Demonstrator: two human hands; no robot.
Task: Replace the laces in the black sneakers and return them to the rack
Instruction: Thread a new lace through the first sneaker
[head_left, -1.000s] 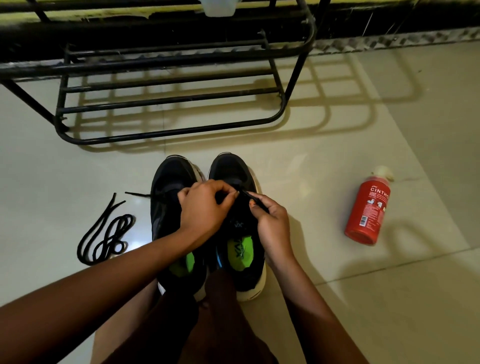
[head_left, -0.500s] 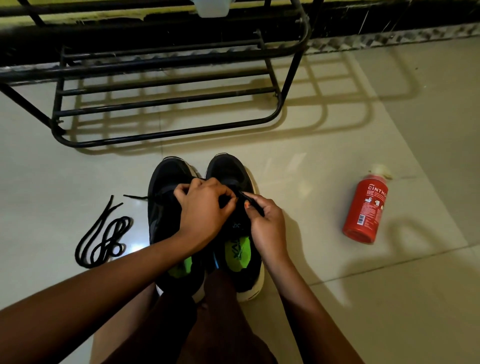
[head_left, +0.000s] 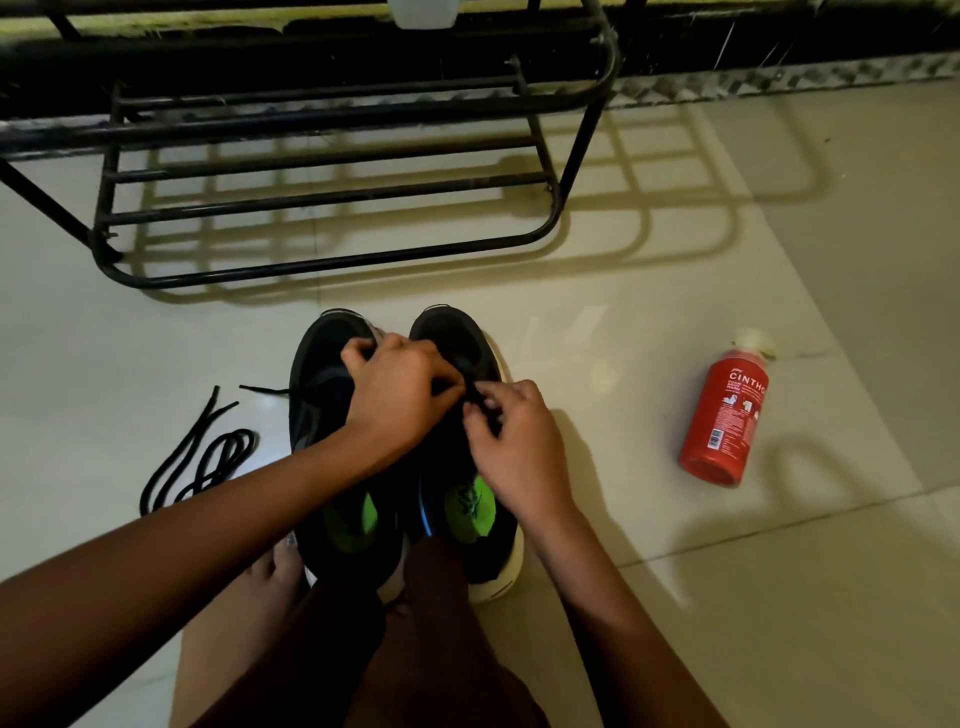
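Two black sneakers with green insoles stand side by side on the floor, toes away from me: the left sneaker (head_left: 318, 415) and the right sneaker (head_left: 457, 338). My left hand (head_left: 400, 400) reaches across the left shoe, fingers curled at the right shoe's lacing area. My right hand (head_left: 514, 447) pinches a black lace (head_left: 474, 396) over that same shoe. A loose black lace (head_left: 202, 457) lies coiled on the floor to the left. The black metal shoe rack (head_left: 332, 192) stands beyond the shoes.
A red bottle with a white cap (head_left: 724, 415) lies on the pale tiled floor (head_left: 649, 291) to the right. My bare foot (head_left: 275, 571) and knee are just behind the shoes. A dark wall base runs behind the rack.
My right hand has drawn in closer to the left hand, over the right shoe's lacing area. The view has shifted slightly; shoes, loose lace and bottle stay put.
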